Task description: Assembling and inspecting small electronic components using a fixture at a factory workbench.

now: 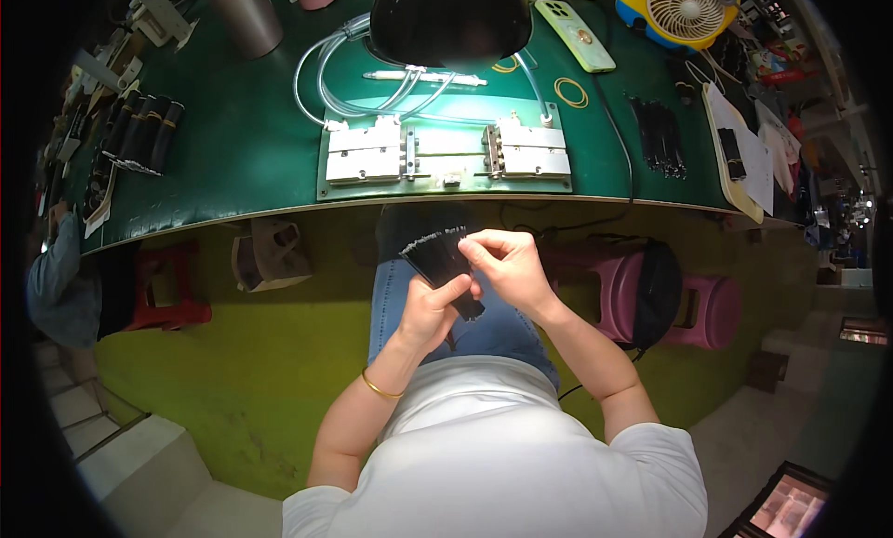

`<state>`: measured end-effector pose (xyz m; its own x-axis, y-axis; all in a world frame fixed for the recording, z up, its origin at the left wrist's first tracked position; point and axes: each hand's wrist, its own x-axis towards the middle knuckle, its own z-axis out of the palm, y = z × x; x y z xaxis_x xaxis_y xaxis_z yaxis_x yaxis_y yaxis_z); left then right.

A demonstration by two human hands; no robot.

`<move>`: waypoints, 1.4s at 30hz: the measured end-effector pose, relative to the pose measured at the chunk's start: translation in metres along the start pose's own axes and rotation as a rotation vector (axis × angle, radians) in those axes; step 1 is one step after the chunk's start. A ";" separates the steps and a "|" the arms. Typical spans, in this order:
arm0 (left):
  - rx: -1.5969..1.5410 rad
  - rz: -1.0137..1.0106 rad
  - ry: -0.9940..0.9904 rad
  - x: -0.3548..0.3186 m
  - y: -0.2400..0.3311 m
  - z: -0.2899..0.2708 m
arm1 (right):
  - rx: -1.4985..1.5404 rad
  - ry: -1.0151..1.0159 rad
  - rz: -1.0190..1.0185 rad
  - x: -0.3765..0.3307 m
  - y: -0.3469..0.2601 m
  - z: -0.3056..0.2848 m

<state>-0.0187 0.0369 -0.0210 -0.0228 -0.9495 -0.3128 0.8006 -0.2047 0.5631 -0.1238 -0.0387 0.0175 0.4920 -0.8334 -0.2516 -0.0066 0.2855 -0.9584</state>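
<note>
Above my lap, my left hand [430, 317] is closed round a bundle of thin black wires [433, 261]. Their upper ends fan out and show small pale tips, while the lower ends stick out below my thumb. My right hand [513, 272] pinches at the right edge of the fan, thumb and forefinger together on a wire end; how many wires they grip is too small to tell. Beyond both hands, on the green table [242, 166], sits a fixture with two white metal blocks [365, 157] and a narrow middle section. Clear air tubes [321, 68] run to it.
A black lamp head [451, 22] hangs over the fixture. More black wires lie at the right [657, 138], and tied black bundles [144, 133] at the left. Nearby are a phone [575, 36], a pen [423, 77], a yellow-blue fan [684, 13] and a clipboard [755, 166]. Purple stools [621, 292] stand below.
</note>
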 end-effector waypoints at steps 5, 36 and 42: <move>-0.105 0.004 -0.062 0.016 0.002 -0.005 | 0.002 0.022 0.036 0.013 -0.009 0.004; -0.068 0.132 -0.023 0.021 0.014 -0.003 | -0.090 0.070 -0.036 0.024 -0.024 0.022; -0.131 0.176 -0.031 0.032 0.019 0.009 | -0.062 0.084 -0.071 0.037 -0.016 0.017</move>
<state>-0.0096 0.0005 -0.0130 0.1068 -0.9753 -0.1936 0.8649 -0.0049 0.5019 -0.0907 -0.0657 0.0263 0.4183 -0.8881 -0.1904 -0.0290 0.1964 -0.9801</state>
